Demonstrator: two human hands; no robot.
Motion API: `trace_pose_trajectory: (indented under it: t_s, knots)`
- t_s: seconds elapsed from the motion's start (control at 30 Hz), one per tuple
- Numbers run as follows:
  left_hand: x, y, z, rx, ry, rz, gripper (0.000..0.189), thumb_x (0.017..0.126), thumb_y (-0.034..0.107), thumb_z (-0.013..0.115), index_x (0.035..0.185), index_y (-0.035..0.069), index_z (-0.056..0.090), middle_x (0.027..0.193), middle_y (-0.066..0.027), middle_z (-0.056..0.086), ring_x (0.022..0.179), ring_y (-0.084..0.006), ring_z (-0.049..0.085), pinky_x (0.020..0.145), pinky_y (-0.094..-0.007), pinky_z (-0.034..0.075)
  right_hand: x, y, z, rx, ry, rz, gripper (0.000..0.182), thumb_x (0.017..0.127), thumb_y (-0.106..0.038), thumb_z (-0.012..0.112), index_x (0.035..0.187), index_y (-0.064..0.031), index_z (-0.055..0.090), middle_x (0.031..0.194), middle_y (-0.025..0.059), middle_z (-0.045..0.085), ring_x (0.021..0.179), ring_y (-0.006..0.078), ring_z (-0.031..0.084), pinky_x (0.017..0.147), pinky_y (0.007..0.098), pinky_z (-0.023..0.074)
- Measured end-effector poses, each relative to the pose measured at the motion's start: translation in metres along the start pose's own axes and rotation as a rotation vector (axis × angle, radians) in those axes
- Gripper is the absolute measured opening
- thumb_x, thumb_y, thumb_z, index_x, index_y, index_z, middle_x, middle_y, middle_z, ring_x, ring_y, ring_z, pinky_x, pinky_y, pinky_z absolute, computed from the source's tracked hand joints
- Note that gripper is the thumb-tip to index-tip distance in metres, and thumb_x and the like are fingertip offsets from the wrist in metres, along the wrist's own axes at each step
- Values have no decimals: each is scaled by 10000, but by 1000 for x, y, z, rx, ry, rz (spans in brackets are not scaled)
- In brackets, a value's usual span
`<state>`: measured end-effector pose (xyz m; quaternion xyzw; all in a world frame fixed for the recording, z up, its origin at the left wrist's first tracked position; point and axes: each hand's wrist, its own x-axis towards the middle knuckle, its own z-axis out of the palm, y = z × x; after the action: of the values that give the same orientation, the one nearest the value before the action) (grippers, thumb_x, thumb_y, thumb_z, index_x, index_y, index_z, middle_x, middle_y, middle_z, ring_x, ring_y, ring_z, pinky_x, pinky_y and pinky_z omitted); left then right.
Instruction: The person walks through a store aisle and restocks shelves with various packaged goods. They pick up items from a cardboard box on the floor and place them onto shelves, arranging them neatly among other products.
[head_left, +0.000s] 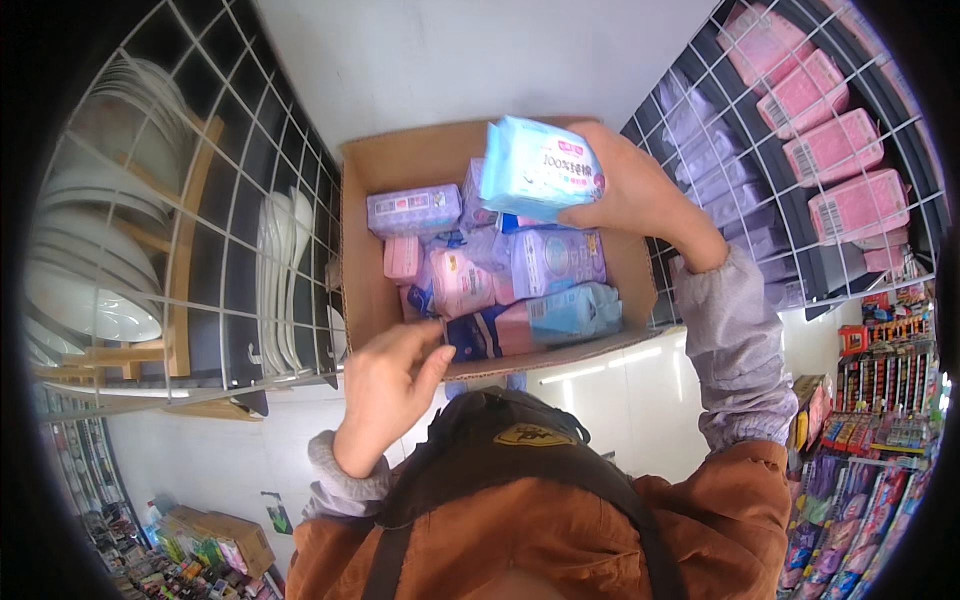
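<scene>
My right hand (626, 184) grips a light blue plastic-wrapped sanitary pad pack (536, 169) that bears writing, held above the right part of an open cardboard box (420, 146). Jumbled inside the box are several soft packs. Among them are a lilac pack (414, 211) at the back left, a pink pack (461, 283) in the middle, a larger lilac pack (559, 261) to the right and a pale blue pack (575, 313) near the front. Over the front left rim hovers my left hand (394, 386), empty, thumb apart from the curled fingers.
White wire grid panels flank the box. Behind the left grid stand white plates (97, 262) in a wooden rack (180, 300) and white spoons (285, 277). Pink packs (859, 206) and lilac packs (720, 172) fill the right shelves. A white wall (480, 60) rises behind.
</scene>
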<state>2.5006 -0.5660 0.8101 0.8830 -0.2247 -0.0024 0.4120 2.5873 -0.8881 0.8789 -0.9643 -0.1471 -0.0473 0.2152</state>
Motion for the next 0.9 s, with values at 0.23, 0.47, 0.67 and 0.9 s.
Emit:
trace_pose_trajectory:
  t_s: [0.23,0.47,0.67,0.9]
  knots:
    - [38,20,-20,-911,70,21,1007,815,330,787,1522,2,149,1386,-219,445,1183,-292,571,1002,-383,472,-10,-93,10,-56,106,-418,813,599,-250,856,1303,-53,502,1170,151,568,1102,372,557,945,407,471]
    - [38,12,-16,-983,189,-268,663,881,238,695,1384,-53,377,1268,-164,562,1164,-236,562,1022,-369,424,-12,-80,-1,96,105,-386,703,674,-254,856,1267,-44,542,1206,130,582,1067,322,590,909,386,480]
    - [19,-5,-25,-982,326,-221,600,870,151,703,1345,-51,397,1223,-151,567,1123,-201,561,973,-329,445,-52,-32,16,-393,-609,-1,383,736,-341,774,940,-31,678,894,136,683,857,325,662,761,423,532]
    - [14,-16,-4,-1016,134,-262,692,885,25,637,1480,-17,287,1323,-103,492,1217,-191,477,1042,-325,384,-78,-3,101,-450,-794,305,302,698,-260,766,912,-48,747,968,184,724,880,336,710,757,447,570]
